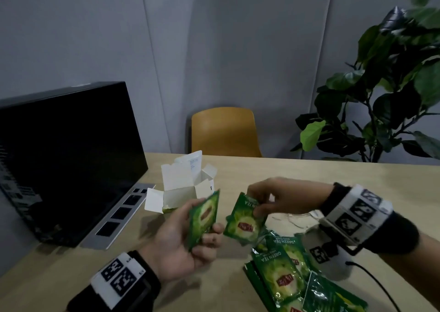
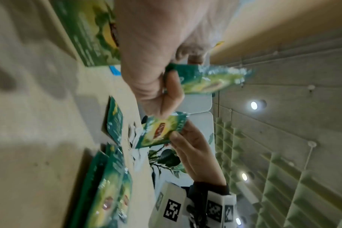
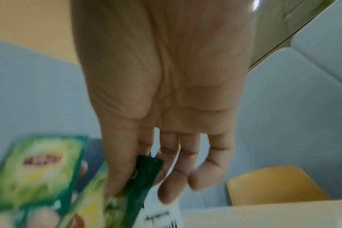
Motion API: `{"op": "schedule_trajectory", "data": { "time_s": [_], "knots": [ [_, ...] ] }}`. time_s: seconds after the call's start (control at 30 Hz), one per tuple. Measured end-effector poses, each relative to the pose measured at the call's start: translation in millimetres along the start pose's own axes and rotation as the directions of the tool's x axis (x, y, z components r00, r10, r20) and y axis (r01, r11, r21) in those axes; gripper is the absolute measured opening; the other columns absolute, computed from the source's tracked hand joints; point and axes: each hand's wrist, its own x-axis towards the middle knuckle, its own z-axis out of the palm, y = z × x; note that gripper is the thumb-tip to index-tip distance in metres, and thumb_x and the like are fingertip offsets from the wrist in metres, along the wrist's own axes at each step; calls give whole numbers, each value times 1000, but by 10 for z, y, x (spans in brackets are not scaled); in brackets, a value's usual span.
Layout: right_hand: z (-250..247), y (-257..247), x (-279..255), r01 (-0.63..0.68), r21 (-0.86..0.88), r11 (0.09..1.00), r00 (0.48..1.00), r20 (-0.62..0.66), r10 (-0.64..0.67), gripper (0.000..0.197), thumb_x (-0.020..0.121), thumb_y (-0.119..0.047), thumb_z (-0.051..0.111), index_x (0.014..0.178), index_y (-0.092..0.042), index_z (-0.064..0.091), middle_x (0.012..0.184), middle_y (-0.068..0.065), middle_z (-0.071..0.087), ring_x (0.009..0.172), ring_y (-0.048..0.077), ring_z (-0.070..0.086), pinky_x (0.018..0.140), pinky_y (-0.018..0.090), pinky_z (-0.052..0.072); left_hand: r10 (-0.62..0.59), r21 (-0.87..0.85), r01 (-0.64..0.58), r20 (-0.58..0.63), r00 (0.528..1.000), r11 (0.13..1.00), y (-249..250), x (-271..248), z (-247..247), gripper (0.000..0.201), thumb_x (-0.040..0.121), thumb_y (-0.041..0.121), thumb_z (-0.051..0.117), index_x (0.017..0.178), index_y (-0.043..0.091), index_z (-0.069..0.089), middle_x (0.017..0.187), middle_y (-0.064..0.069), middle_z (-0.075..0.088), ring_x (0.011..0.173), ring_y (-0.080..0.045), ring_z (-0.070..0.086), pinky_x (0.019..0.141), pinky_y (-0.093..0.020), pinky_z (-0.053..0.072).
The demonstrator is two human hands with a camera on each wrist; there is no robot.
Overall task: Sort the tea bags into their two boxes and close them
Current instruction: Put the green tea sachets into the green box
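My left hand (image 1: 190,235) holds a small stack of green tea bags (image 1: 204,218) upright above the table; in the left wrist view the stack of green tea bags (image 2: 209,80) sticks out of that hand (image 2: 166,86). My right hand (image 1: 269,201) pinches one or two green tea bags (image 1: 245,221) by the top edge, just right of the left hand; the pinch on the green tea bag (image 3: 115,194) shows in the right wrist view. An open white box (image 1: 183,185) with its flaps up stands behind both hands. More green tea bags (image 1: 283,268) lie piled at the front right.
A dark laptop (image 1: 66,159) stands open at the left on the wooden table (image 1: 309,171). A yellow chair (image 1: 223,133) is behind the table, a leafy plant (image 1: 385,97) at the right. A green box (image 2: 92,32) shows in the left wrist view. A cable (image 1: 378,285) runs from my right wrist.
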Motion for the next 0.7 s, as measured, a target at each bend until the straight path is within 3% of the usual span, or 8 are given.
{"op": "schedule_trajectory", "data": {
  "time_s": [0.1,0.2,0.33,0.4,0.5,0.57,0.63,0.7],
  "knots": [
    [-227,-56,-271,70,147,987,995,-87,-57,6,86,-24,64,92,-23,61,90,-4,69,82,12,64,73,25,53,-26,-136,30,34,999,990,-31,51,44,55,85,40,38,65,-6,60,72,-8,42,46,-11,36,33,-17,22],
    [-314,-198,-353,149,280,948,983,-143,-112,8,83,-20,67,92,-20,66,95,0,65,80,16,63,68,25,53,-42,-112,51,78,996,992,-97,73,140,51,82,40,42,79,-4,68,78,-12,54,49,-12,41,32,-16,25],
    [-262,-381,-218,188,133,973,973,-163,-165,9,85,-25,64,91,-31,61,113,-5,53,81,4,57,72,21,53,-76,-21,79,113,991,997,-157,62,243,49,75,43,53,96,2,69,87,-13,58,57,-17,50,35,-16,28],
    [-222,-433,-143,165,122,979,973,-183,-141,11,88,-24,61,98,-21,60,109,-3,53,76,3,57,68,25,55,-75,16,73,126,989,997,-136,45,271,50,70,47,60,97,5,69,89,-13,59,62,-19,52,39,-18,30],
    [-140,-441,-62,97,257,962,978,-204,-44,18,90,-17,58,106,-11,52,102,5,57,76,14,60,69,36,57,-62,74,50,159,985,996,-73,2,251,62,73,63,58,104,11,70,99,-16,63,75,-22,55,47,-21,31],
    [-93,-417,-43,73,350,934,978,-210,2,27,91,-12,55,116,-15,47,95,4,55,77,17,62,70,37,58,-40,87,23,190,981,996,-25,-31,217,54,75,55,60,107,14,68,105,-15,64,84,-24,57,50,-23,35],
    [-72,-387,-52,69,465,883,975,-220,39,36,91,-8,53,123,-23,46,91,1,50,80,18,64,71,33,59,22,104,-42,181,983,994,1,-46,172,42,69,36,66,104,13,70,104,-13,65,88,-24,56,51,-25,39],
    [-48,-338,-78,93,654,751,962,-254,103,38,91,-4,52,120,-27,50,95,6,51,86,22,65,72,34,59,137,120,-156,150,979,980,10,-33,140,33,69,25,60,97,13,73,100,-12,65,87,-23,54,53,-28,42]
  ]
}}
